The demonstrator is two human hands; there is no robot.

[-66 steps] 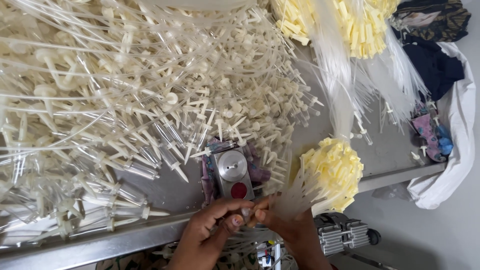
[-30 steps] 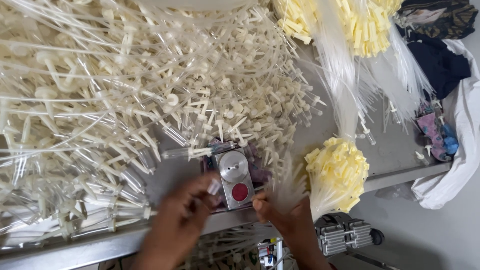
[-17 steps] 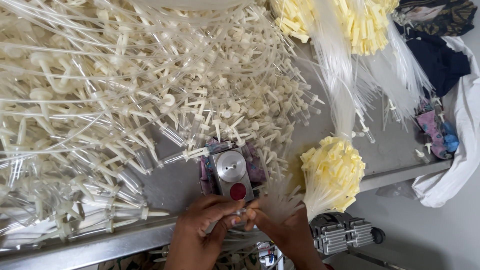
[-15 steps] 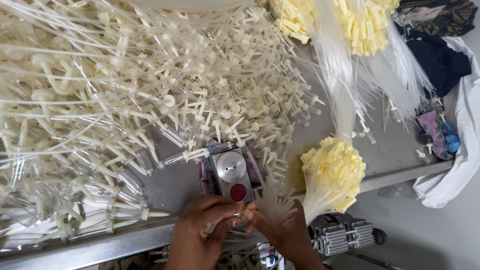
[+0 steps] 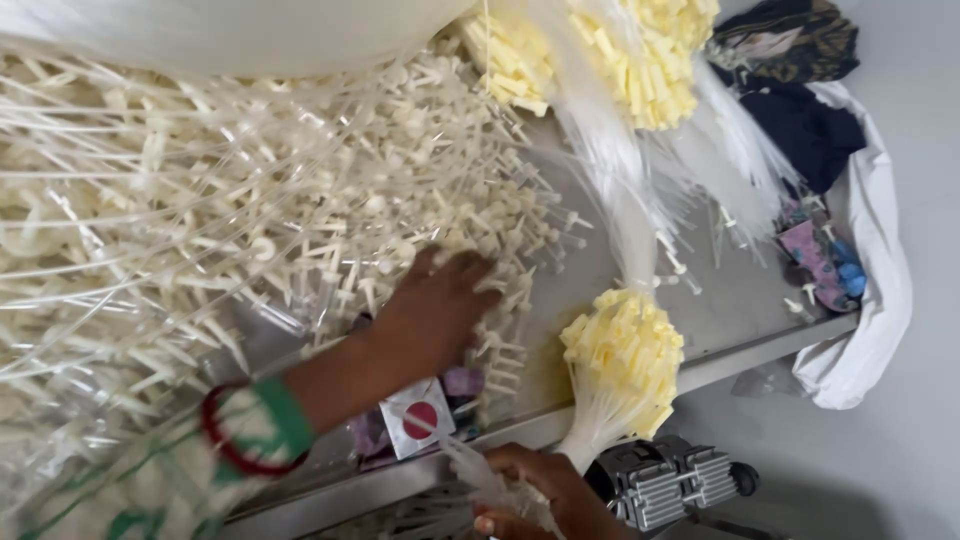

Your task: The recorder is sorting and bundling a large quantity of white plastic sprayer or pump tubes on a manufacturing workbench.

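Head view: cream, T-headed plastic ties [image 5: 300,230] lie tangled on translucent strands.

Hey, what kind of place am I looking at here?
Probably a small factory or assembly workshop: a metal workbench heaped with loose cream plastic ties, bundled yellow-headed ties, and a grey machine below the bench edge.

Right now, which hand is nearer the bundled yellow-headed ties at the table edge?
Right. The right hand sits just below-left of the yellow-headed bundle, gripping clear strands; the left hand is farther left, in the loose tie pile.
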